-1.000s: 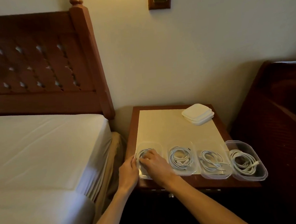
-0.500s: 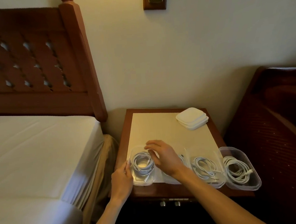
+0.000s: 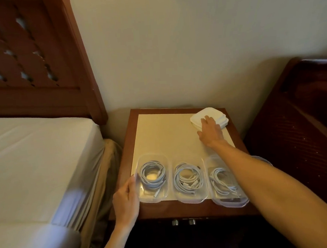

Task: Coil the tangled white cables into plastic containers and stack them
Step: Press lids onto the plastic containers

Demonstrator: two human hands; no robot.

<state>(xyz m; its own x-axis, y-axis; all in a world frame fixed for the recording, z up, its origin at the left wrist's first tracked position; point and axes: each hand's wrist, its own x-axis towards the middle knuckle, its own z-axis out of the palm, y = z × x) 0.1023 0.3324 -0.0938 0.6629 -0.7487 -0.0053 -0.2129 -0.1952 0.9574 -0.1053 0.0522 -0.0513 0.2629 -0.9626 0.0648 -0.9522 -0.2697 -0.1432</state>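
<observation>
Three clear plastic containers stand in a row along the front of the wooden nightstand (image 3: 128,145). The left container (image 3: 153,155), the middle container (image 3: 190,199) and the third container (image 3: 231,203) each hold a coiled white cable: left cable (image 3: 152,176), middle cable (image 3: 188,177), third cable (image 3: 220,180). A fourth container (image 3: 264,158) is mostly hidden behind my right forearm. My left hand (image 3: 125,196) rests against the left container's outer side. My right hand (image 3: 209,131) reaches to the back right, its straight fingers lying on a stack of white lids (image 3: 200,116).
A cream mat (image 3: 163,133) covers the nightstand top. The white bed (image 3: 35,161) and its wooden headboard (image 3: 28,55) are close on the left. Dark wooden furniture (image 3: 304,123) stands on the right. Two drawer knobs (image 3: 175,222) sit below the front edge.
My right hand left the left container and moved back and right onto the lid stack. My left hand stayed at the left container's side. The camera moved closer.
</observation>
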